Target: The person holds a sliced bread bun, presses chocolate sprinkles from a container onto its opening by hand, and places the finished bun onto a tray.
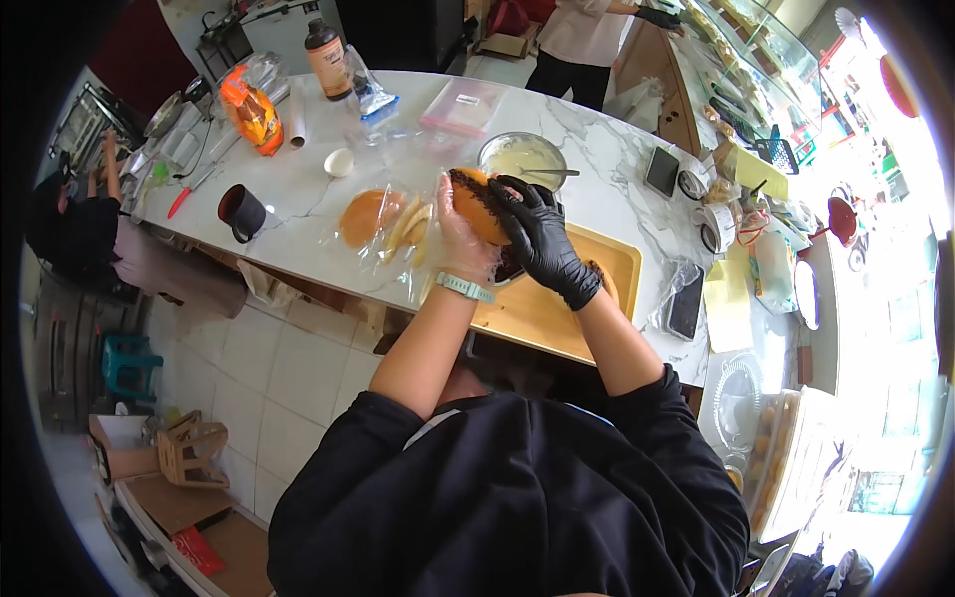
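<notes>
A round bun (477, 207) with dark sprinkle-like bits around its edge is held up between my two hands. My left hand (464, 239), in a clear plastic glove, is closed around its left side. My right hand (542, 239), in a black glove, grips the bun from the right. Below them lies a yellow tray (537, 320), with a dark-edged piece (602, 284) partly hidden by my right wrist. Under my hands shows a bit of dark filling (509, 267), mostly covered. Left of my hands, a plain bun (370, 218) and pale bread strips (410, 227) rest on clear plastic.
Behind my hands stands a metal bowl (564, 183) of pale cream with a spoon. A black mug (241, 213), red knife (180, 202), brown bottle (328, 65) and bread bag (253, 111) sit leftward. Phones (685, 301) lie right. Other people (580, 45) stand nearby.
</notes>
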The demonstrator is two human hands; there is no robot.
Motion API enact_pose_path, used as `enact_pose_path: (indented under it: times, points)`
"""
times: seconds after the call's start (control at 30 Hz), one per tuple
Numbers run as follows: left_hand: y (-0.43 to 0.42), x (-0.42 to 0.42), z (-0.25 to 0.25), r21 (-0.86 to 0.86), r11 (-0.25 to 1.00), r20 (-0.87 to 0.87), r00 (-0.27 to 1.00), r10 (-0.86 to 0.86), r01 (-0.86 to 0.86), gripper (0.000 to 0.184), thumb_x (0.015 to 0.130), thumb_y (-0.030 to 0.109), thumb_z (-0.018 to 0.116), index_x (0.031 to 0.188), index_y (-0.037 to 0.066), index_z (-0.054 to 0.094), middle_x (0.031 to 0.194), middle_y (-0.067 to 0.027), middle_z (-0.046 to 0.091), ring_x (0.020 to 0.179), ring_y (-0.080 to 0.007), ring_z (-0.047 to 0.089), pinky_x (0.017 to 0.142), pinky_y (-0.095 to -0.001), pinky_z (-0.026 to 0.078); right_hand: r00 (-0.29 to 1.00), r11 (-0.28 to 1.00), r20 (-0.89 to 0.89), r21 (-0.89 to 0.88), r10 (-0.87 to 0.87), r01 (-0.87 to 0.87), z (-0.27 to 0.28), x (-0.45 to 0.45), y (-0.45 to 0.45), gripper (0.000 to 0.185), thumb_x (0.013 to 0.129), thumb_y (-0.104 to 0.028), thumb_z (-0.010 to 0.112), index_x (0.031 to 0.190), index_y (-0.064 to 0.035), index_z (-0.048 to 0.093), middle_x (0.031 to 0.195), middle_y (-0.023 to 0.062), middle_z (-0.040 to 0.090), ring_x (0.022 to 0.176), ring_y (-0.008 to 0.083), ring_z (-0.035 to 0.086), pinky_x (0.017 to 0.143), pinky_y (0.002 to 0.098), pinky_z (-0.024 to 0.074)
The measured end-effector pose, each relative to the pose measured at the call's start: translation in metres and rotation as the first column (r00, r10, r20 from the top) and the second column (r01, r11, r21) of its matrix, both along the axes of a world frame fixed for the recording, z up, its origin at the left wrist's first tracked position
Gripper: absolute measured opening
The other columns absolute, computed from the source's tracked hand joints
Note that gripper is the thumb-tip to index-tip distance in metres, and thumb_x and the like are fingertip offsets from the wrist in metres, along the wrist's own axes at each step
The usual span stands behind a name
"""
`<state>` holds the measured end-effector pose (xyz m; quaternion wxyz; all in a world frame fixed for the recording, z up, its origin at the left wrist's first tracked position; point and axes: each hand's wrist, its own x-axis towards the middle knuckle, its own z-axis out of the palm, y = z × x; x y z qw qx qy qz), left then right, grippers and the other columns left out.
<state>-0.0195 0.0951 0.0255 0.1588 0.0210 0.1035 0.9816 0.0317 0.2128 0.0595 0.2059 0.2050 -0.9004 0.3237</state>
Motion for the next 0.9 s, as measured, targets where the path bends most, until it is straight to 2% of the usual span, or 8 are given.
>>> enact_pose_path:
  times: [0.03, 0.13, 0.33, 0.43, 0.63, 0.73, 0.77, 0.9]
  points:
    - [-0.002, 0.002, 0.001, 0.034, 0.999, -0.038, 0.999, -0.037, 0.038, 0.052, 0.094, 0.051, 0.036, 0.103, 0.004, 0.057, 0.096, -0.0143, 0.063, 0.09, -0.028, 0.062, 0.082, -0.0405, 0.052, 1.0, 1.0, 0.021, 0.009, 0.011, -0.011, 0.0, -0.001, -0.002, 0.046, 0.089, -0.025, 0.047, 0.133, -0.0112, 0.049, 0.133, 0.0178, 0.046, 0.119, 0.0377, 0.041, 0.104, 0.0465, 0.0267]
    - [-0.001, 0.009, 0.014, -0.079, 0.996, 0.079, 0.996, 0.042, -0.036, 0.054, 0.093, 0.053, 0.037, 0.105, 0.005, 0.057, 0.097, -0.014, 0.063, 0.092, -0.0269, 0.062, 0.084, -0.0396, 0.051, 1.0, 0.995, 0.01, 0.1, 0.028, -0.029, 0.006, -0.001, -0.003, 0.048, 0.089, -0.026, 0.047, 0.135, -0.0134, 0.047, 0.134, 0.0182, 0.045, 0.121, 0.0399, 0.039, 0.104, 0.0483, 0.0254]
    - [-0.003, 0.016, 0.021, 0.029, 0.996, 0.039, 0.995, -0.089, 0.088, 0.056, 0.091, 0.056, 0.039, 0.107, 0.005, 0.057, 0.103, -0.0168, 0.061, 0.097, -0.0303, 0.06, 0.089, -0.0431, 0.049, 0.995, 0.948, -0.091, 0.312, -0.033, 0.06, 0.019, 0.012, -0.011, 0.055, 0.087, -0.035, 0.052, 0.139, -0.0205, 0.041, 0.143, 0.0116, 0.035, 0.123, 0.041, 0.035, 0.101, 0.0516, 0.0262]
    - [-0.001, 0.017, 0.026, 0.02, 0.998, 0.071, 0.996, -0.056, 0.054, 0.056, 0.091, 0.056, 0.038, 0.108, 0.006, 0.056, 0.105, -0.0192, 0.06, 0.099, -0.0333, 0.059, 0.09, -0.046, 0.048, 0.993, 0.914, -0.081, 0.39, -0.083, 0.108, 0.013, 0.006, -0.012, 0.06, 0.086, -0.043, 0.054, 0.141, -0.0226, 0.038, 0.145, 0.0099, 0.032, 0.125, 0.0411, 0.034, 0.101, 0.0524, 0.0259]
    - [-0.001, 0.016, 0.025, 0.025, 0.998, 0.134, 0.989, -0.056, 0.053, 0.054, 0.091, 0.055, 0.038, 0.108, 0.007, 0.056, 0.104, -0.0186, 0.06, 0.099, -0.0325, 0.059, 0.089, -0.0463, 0.048, 0.999, 0.93, -0.034, 0.364, -0.04, 0.05, 0.007, 0.001, -0.009, 0.059, 0.086, -0.045, 0.053, 0.139, -0.0221, 0.041, 0.144, 0.0114, 0.034, 0.124, 0.0419, 0.035, 0.101, 0.0529, 0.0266]
    - [-0.001, 0.01, 0.017, -0.004, 1.0, 0.082, 0.996, 0.019, -0.019, 0.05, 0.092, 0.052, 0.041, 0.106, 0.008, 0.057, 0.1, -0.0149, 0.062, 0.095, -0.028, 0.06, 0.088, -0.0429, 0.049, 0.999, 0.968, -0.03, 0.247, 0.038, -0.029, 0.016, -0.003, -0.004, 0.055, 0.087, -0.044, 0.051, 0.137, -0.0212, 0.044, 0.143, 0.0142, 0.036, 0.122, 0.0428, 0.036, 0.102, 0.0524, 0.0268]
    - [-0.001, 0.012, 0.014, 0.084, 0.996, 0.036, 0.999, 0.002, -0.005, 0.045, 0.092, 0.05, 0.042, 0.104, 0.01, 0.058, 0.098, -0.0111, 0.063, 0.093, -0.0245, 0.061, 0.087, -0.0402, 0.05, 0.999, 0.978, -0.013, 0.203, 0.045, -0.042, 0.019, -0.004, -0.001, 0.053, 0.088, -0.043, 0.049, 0.136, -0.0208, 0.046, 0.141, 0.0165, 0.037, 0.121, 0.0433, 0.037, 0.103, 0.0517, 0.0262]
    - [-0.003, 0.012, 0.02, 0.057, 0.998, 0.104, 0.994, -0.017, 0.011, 0.043, 0.093, 0.049, 0.043, 0.103, 0.01, 0.059, 0.099, -0.0094, 0.063, 0.094, -0.024, 0.061, 0.086, -0.0385, 0.051, 0.998, 0.964, -0.013, 0.26, 0.055, -0.05, 0.018, -0.01, -0.001, 0.053, 0.088, -0.044, 0.049, 0.137, -0.0238, 0.045, 0.141, 0.0148, 0.038, 0.121, 0.0445, 0.037, 0.103, 0.0528, 0.0258]
